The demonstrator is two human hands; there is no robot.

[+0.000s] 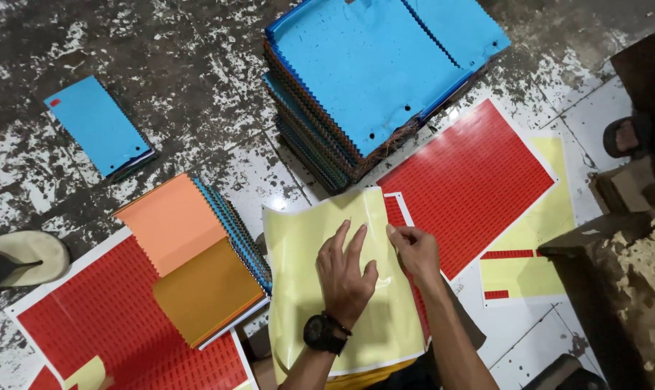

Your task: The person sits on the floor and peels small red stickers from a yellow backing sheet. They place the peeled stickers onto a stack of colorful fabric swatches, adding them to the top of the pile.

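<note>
**Two hands on a yellow backing sheet, seen from above**

Lower centre of the frame: the left hand (345, 271), wearing a black wristwatch (324, 334), lies flat and open, fingers spread, on a glossy yellow sheet (298, 253). Just to its right, the right hand (414, 249) is closed in a pinch at the sheet's right edge, where a narrow band of red sticker sheet (396, 211) shows beneath; whether the fingertips grip the yellow edge or a red label cannot be told. The yellow sheet curls upward at its upper edge and rests over the person's lap.

Right of centre: a large red label sheet (472, 180) lies on the floor (197, 72), overlapping a mostly peeled yellow sheet (551, 217) with a few red strips left. Top centre: a tall stack of fabric swatch books (363, 79) topped in blue. Left of centre: a swatch book (190, 260) open on orange pages, resting on another red sheet (118, 332). Upper left: a small blue booklet (100, 126). Far left edge: a sandal (20, 256).
</note>
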